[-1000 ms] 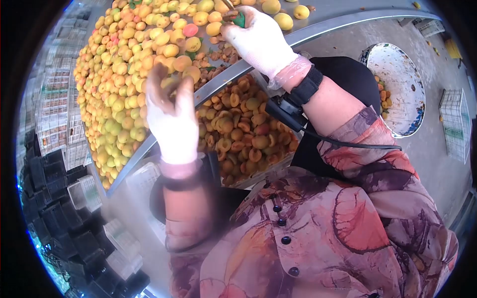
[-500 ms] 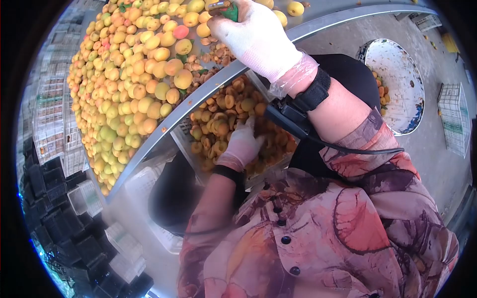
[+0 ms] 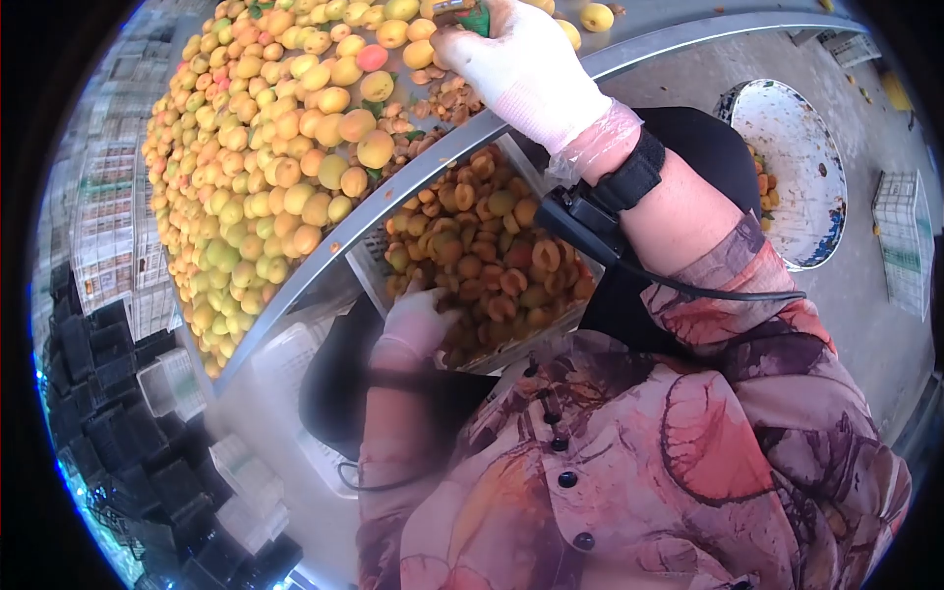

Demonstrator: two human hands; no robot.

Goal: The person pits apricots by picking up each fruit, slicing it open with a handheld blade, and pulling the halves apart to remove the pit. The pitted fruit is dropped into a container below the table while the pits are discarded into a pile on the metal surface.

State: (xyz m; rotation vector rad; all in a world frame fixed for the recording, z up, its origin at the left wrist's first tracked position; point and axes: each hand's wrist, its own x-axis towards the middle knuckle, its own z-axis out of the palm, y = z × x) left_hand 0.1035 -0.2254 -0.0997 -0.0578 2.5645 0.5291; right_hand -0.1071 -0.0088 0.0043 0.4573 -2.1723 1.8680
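Note:
My right hand (image 3: 536, 79), in a white glove, is closed around a small green tool with a metal part (image 3: 474, 18) at the sorting table's near side; its exact kind is cut off by the top edge. Whole yellow and orange apricots (image 3: 295, 147) are heaped on the table beside it, with brown scraps (image 3: 452, 98) near the rim. Below the rim, a crate (image 3: 369, 270) holds halved apricots (image 3: 497, 246). My left hand (image 3: 418, 323), also gloved, is over the crate's left side, fingers apart, thumb out to the right. No fruit shows in it; its fingertips are slightly blurred.
The table's curved metal rim (image 3: 364, 221) runs between the heap and the crate. On the floor to the right stands a white round tub (image 3: 792, 187) with fruit beside it, and a white crate (image 3: 903, 241). Stacked black crates (image 3: 128, 433) fill the lower left.
My left hand has moved left, from the middle of the halved apricots to the crate's left side. My right hand still grips the tool. The whole view has shifted slightly.

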